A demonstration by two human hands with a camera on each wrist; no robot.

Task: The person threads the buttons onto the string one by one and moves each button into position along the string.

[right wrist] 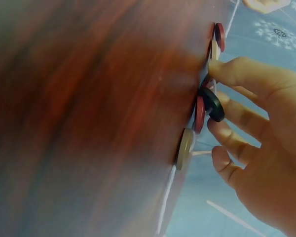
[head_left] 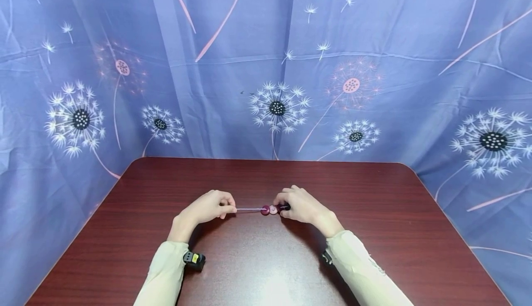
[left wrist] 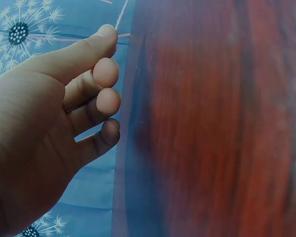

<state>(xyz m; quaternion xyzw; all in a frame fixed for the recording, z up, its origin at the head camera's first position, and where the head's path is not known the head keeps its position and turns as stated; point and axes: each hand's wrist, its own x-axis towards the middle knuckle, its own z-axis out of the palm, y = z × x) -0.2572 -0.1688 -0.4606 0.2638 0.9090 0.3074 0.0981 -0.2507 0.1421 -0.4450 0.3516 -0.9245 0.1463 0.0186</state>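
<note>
My left hand (head_left: 209,207) pinches the end of a thin white string (head_left: 248,209) between thumb and index finger; its other fingers curl loosely, as the left wrist view shows. Taut and level, the string runs right to a row of round, flat buttons threaded on it. A dark red button (head_left: 265,210) leads the row, beside a pale one (head_left: 273,210). Over the row, my right hand (head_left: 302,204) holds the buttons with its thumb and fingers. Close to those fingers are a tilted black button (right wrist: 213,104), a red button (right wrist: 200,114) and a tan button (right wrist: 184,149).
Both hands work over the middle of a dark red wooden table (head_left: 374,250). A blue curtain (head_left: 224,88) with dandelion prints hangs behind it and along both sides. Below the tan button, the string's tail (right wrist: 165,205) continues along the tabletop.
</note>
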